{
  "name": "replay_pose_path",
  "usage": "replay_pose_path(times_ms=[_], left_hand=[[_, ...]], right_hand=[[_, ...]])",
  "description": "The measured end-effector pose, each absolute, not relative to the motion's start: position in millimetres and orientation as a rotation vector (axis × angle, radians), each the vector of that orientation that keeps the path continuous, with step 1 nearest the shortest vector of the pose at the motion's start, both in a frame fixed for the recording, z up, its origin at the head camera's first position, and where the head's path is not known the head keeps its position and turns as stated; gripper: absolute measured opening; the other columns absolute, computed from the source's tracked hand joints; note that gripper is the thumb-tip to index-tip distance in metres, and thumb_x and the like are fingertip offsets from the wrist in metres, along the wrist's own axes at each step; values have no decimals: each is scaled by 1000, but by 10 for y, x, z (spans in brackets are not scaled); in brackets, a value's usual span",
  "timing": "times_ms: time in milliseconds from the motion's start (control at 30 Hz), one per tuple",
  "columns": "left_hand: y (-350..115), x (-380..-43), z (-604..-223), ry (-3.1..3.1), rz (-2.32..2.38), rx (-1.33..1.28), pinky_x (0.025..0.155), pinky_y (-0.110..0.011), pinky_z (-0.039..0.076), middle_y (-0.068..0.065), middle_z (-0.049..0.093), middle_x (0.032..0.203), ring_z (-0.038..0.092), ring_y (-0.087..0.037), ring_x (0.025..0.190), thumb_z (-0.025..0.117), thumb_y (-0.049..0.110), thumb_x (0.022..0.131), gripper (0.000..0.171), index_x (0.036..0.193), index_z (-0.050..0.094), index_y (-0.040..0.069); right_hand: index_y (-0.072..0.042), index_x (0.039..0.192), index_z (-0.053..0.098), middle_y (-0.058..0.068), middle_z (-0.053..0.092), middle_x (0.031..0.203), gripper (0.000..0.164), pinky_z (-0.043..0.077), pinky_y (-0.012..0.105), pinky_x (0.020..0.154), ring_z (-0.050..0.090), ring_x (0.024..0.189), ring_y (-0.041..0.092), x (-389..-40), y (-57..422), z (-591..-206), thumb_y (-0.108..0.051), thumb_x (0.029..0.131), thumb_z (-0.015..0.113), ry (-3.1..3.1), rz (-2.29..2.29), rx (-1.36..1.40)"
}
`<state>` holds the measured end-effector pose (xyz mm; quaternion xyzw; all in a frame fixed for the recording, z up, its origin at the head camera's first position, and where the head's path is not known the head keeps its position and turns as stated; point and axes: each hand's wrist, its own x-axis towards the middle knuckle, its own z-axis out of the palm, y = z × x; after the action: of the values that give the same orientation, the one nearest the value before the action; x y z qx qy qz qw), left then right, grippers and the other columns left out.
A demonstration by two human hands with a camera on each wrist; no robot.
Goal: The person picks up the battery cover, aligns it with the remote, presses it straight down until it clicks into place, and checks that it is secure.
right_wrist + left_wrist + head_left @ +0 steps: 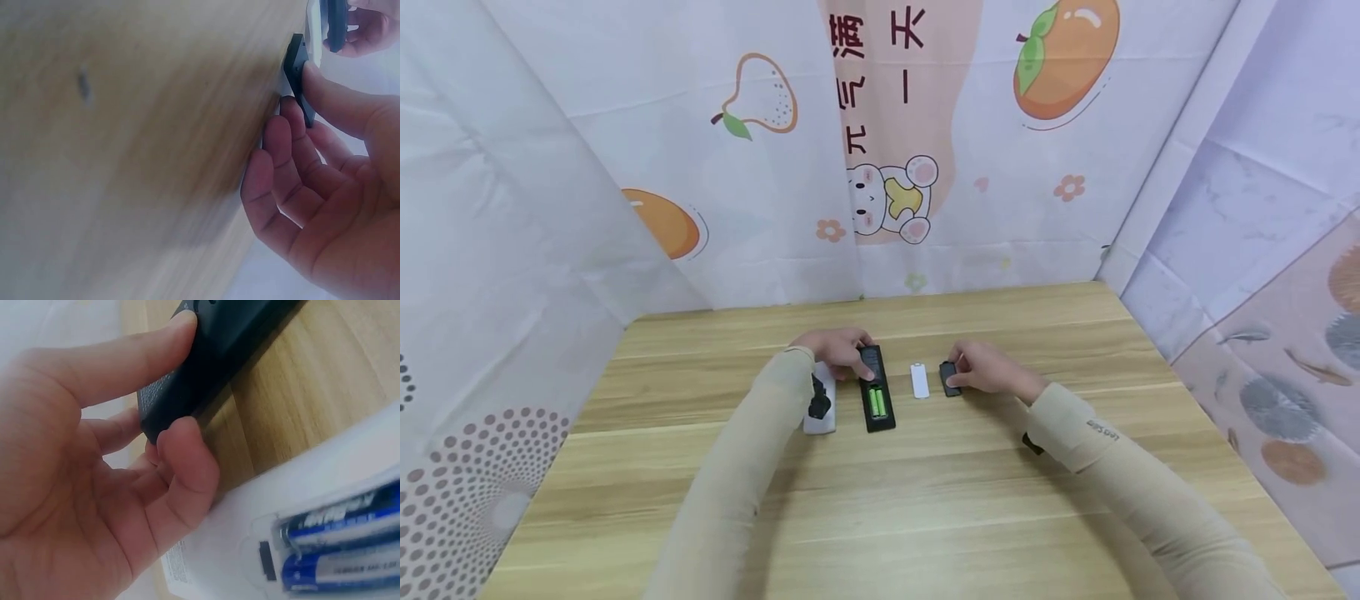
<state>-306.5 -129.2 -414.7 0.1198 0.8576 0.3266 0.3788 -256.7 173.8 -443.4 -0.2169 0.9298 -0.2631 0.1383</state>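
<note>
My left hand point(837, 348) holds the far end of a black remote control point(881, 423), thumb on its upturned back and fingers at the end and side. Two green batteries point(877, 402) lie side by side in its uncovered compartment. Between thumb and fingers, my right hand point(988, 368) pinches a small black battery cover point(299, 65), close over the table. A white remote control point(825, 423) lies left of the black one, partly hidden by the left wrist. In the left wrist view, its uncovered compartment shows two blue batteries point(337, 572).
A white battery cover point(920, 381) lies on the wooden table point(880, 517) between the black remote and the black cover. Printed curtains point(775, 208) hang behind the table and along both sides.
</note>
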Motion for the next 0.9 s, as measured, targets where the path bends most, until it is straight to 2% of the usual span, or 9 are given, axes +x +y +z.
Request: replay_pose_path(times_ms=[100,267,367,667,900], left_hand=[[-1285,-3074,-4170,2197,839,333,76,-31,54,-16,54,123,58,-23,91,81,17,86,71,144,42,5],[-1272,-3054,-4168,2234,831,395,98,-37,47,-14,53,126,55,-25,109,81,18,86,68,141,45,3],[-1257,-3030,-4145,2245,829,405,104,-40,43,-14,53,128,54,-27,113,81,18,85,67,140,46,4],[-1131,-2995,-4110,2283,778,470,110,-44,39,-18,49,141,53,-28,116,81,16,85,68,143,47,4],[-1114,-2989,-4074,2308,739,473,108,-42,41,-17,53,135,55,-26,113,80,13,85,65,141,49,3]], right_hand=[[3,115,60,8,67,93,34,54,39,79,63,89,23,-2555,1751,-4428,-16,92,76,2689,-761,-622],[4,116,61,10,68,95,34,55,40,81,64,91,25,-2542,1755,-4419,-15,92,77,2692,-781,-614],[5,115,61,10,68,95,34,55,40,81,64,91,24,-2540,1746,-4422,-15,92,77,2695,-787,-615],[4,114,61,10,69,94,34,56,39,81,66,91,24,-2537,1738,-4430,-14,91,78,2696,-783,-597],[3,115,63,9,70,94,34,56,39,81,66,91,24,-2549,1731,-4423,-15,90,79,2690,-816,-597]])
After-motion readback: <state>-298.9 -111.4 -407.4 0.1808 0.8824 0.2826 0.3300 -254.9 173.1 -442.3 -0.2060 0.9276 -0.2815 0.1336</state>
